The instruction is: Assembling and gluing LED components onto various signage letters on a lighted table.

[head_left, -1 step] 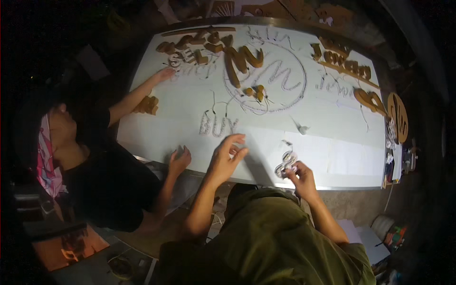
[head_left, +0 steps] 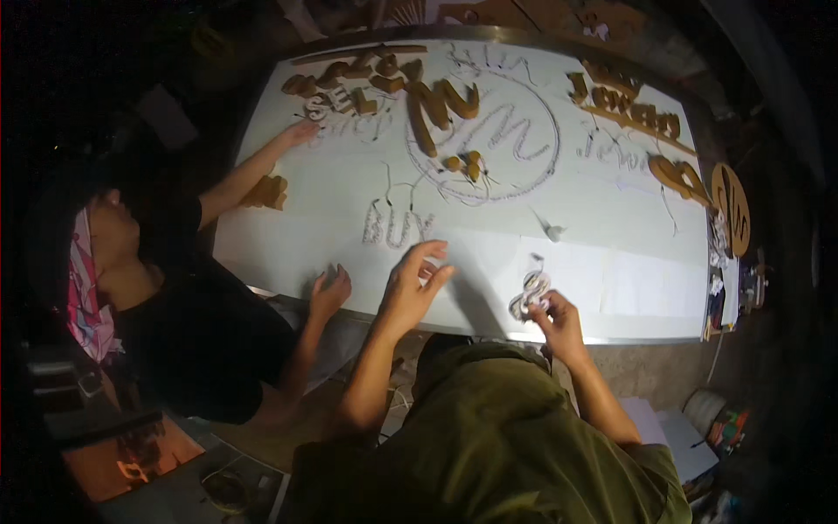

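Note:
My right hand [head_left: 559,325] pinches a small, curly white sign piece [head_left: 529,295], shaped like an ampersand, over the near edge of the white table [head_left: 454,325]. A short lead with a dark end sticks up from its top. My left hand [head_left: 414,286] hovers at the near edge with thumb and fingers apart and nothing in it. Just beyond it lie several white letter-shaped light strips [head_left: 397,225] with thin wires. A small pale round piece with a wire [head_left: 554,232] lies past my right hand.
Brown raised letters [head_left: 624,105] and a large brown script letter [head_left: 432,113] stand across the far side. Strips form a big ring [head_left: 557,144] in the middle. At the left, a co-worker's arm [head_left: 249,166] reaches onto the table. Their other hand [head_left: 329,293] is near its edge.
The view has shifted slightly. My right hand has moved a little up and to the right with the curly piece, which has tilted slightly. My left hand has barely moved.

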`<action>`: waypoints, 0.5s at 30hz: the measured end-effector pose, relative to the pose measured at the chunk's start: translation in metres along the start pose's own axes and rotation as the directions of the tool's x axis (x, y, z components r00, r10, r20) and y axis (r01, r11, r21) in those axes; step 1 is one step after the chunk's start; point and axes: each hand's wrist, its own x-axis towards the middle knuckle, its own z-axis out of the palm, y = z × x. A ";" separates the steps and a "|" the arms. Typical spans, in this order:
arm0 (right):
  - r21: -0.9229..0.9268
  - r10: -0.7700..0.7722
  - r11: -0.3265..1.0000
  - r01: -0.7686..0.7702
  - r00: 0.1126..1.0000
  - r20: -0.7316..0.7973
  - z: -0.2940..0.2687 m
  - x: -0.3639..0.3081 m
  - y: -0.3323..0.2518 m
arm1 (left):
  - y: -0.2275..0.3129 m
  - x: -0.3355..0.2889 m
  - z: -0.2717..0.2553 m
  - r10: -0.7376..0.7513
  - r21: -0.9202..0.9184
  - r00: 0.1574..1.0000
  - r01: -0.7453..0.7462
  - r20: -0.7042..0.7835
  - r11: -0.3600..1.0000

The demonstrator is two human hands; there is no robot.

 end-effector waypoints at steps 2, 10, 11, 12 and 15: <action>-0.072 -0.017 0.997 0.012 0.997 -0.077 -0.023 0.005 0.012 | 0.005 0.006 0.015 -0.028 0.044 0.999 0.027 0.032 0.999; 0.051 0.003 0.999 0.008 0.976 -0.219 -0.079 0.015 0.020 | -0.016 -0.008 0.090 -0.097 0.079 0.977 0.083 0.191 0.993; 0.088 0.007 0.996 0.013 0.973 -0.230 -0.081 0.015 0.017 | -0.017 -0.010 0.095 -0.104 0.084 0.973 0.088 0.207 0.993; 0.123 0.013 0.992 0.018 0.970 -0.241 -0.084 0.015 0.016 | -0.018 -0.012 0.099 -0.111 0.086 0.969 0.094 0.222 0.992; 0.077 -0.007 0.997 0.024 0.976 -0.216 -0.088 0.018 0.018 | -0.018 -0.015 0.102 -0.137 0.122 0.967 0.113 0.213 0.986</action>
